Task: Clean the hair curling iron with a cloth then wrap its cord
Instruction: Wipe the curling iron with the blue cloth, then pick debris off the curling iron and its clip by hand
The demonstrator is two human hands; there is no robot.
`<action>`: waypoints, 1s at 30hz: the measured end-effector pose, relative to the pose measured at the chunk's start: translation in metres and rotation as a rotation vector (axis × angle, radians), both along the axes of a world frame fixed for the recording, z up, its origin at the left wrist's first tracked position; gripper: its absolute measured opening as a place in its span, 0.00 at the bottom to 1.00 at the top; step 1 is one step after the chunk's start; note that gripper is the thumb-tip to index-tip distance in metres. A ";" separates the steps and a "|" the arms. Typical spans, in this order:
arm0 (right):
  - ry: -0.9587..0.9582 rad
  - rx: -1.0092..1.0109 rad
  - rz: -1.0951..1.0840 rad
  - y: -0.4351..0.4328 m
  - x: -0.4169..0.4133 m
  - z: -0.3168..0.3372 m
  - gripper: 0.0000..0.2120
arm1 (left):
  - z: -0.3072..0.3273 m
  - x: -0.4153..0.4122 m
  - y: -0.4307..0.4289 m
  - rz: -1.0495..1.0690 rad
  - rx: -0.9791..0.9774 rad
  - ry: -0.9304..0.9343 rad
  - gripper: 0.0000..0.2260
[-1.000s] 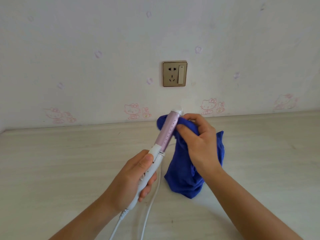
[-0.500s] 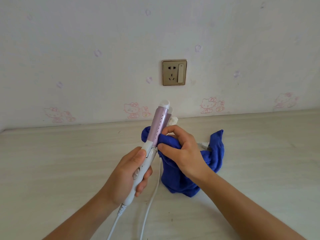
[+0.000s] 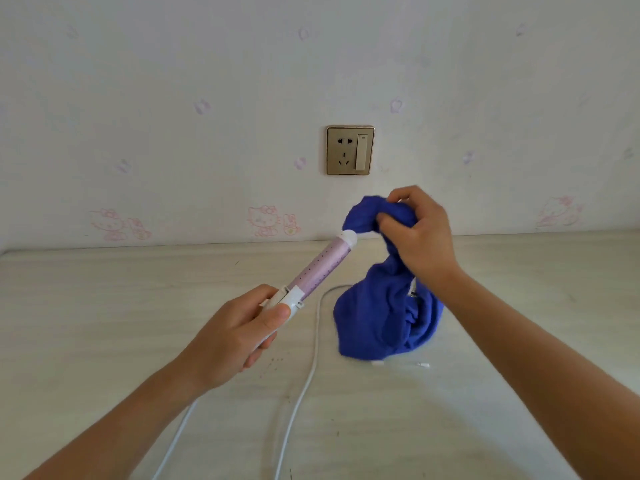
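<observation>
Nearest to me, the white cord (image 3: 304, 386) is lying in two runs on the pale surface (image 3: 104, 341). One run is rising to the handle and the other is curving up toward the cloth. My left hand (image 3: 235, 336) is gripping the white handle of the curling iron (image 3: 320, 268), its fingers (image 3: 277, 312) curled round it with the thumb lying on top near the collar. The iron is being held above the surface, its pink barrel slanting up and away to the right and its white tip touching the blue cloth (image 3: 381, 317). The cloth is hanging in a bunch, its lower folds resting on the surface just right of the cord. My right hand (image 3: 424, 237) is clutching the cloth's upper part just beyond the tip, its fingers (image 3: 398, 195) clamped on the fabric. Farther back, a gold wall socket (image 3: 349, 150) is sitting on the white wall (image 3: 173, 81), with pink cartoon stickers (image 3: 265, 220) showing along its foot.
</observation>
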State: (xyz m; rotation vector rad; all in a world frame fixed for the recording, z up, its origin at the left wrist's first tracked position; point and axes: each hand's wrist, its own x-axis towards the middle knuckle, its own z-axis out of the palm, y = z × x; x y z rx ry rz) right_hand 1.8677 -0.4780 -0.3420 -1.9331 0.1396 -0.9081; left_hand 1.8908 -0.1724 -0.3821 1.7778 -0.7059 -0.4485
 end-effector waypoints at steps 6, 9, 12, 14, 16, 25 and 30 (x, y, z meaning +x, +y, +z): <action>-0.051 -0.121 -0.077 -0.043 0.009 0.031 0.12 | -0.005 0.034 0.042 0.099 0.336 -0.456 0.17; 0.050 -0.196 -0.044 -0.048 0.000 0.010 0.12 | -0.017 0.045 0.055 0.134 0.529 -0.674 0.19; 0.203 -0.234 0.019 -0.048 -0.012 -0.024 0.11 | -0.033 0.052 0.059 0.131 0.646 -0.795 0.23; 0.285 -0.247 0.064 -0.046 -0.020 -0.044 0.12 | -0.037 0.055 0.060 0.125 0.674 -0.821 0.24; 0.348 -0.275 0.091 -0.044 -0.027 -0.058 0.13 | -0.038 0.060 0.060 0.105 0.703 -0.784 0.26; 0.204 -0.343 0.105 -0.029 -0.075 -0.032 0.08 | -0.010 0.012 0.031 0.183 0.363 -0.792 0.16; 0.434 -0.427 0.211 -0.021 -0.121 -0.044 0.05 | -0.021 -0.050 -0.039 -0.017 0.341 -0.840 0.16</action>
